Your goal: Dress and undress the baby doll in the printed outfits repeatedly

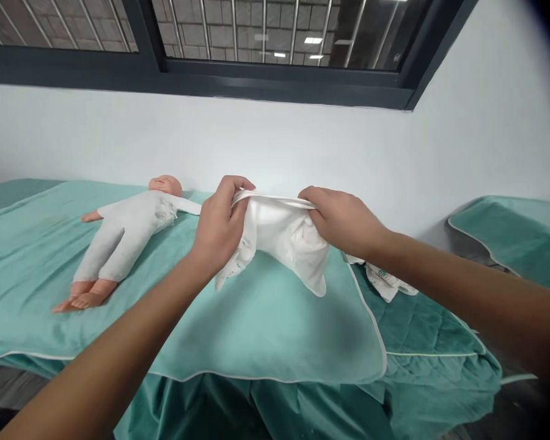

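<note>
A small white baby garment (282,229) is stretched between my two hands above the bed, its upper edge pulled nearly straight. Two leg-like ends hang from it, and faint print shows near the left one. My left hand (224,220) is closed on the left end of that edge, thumb and fingers pinching the fabric. At the other end, my right hand (337,217) grips the same edge. To the left, a baby doll (135,223) in a white outfit lies on its back, head toward the wall, bare feet toward the near side. Its outstretched arm reaches behind my left hand.
A light green padded sheet (275,330) covers the bed, over a darker green quilted cover (426,324). White printed cloths (387,282) lie at the right, partly behind my forearm. A green pillow (522,235) sits far right. Behind are a white wall and a barred window (275,36).
</note>
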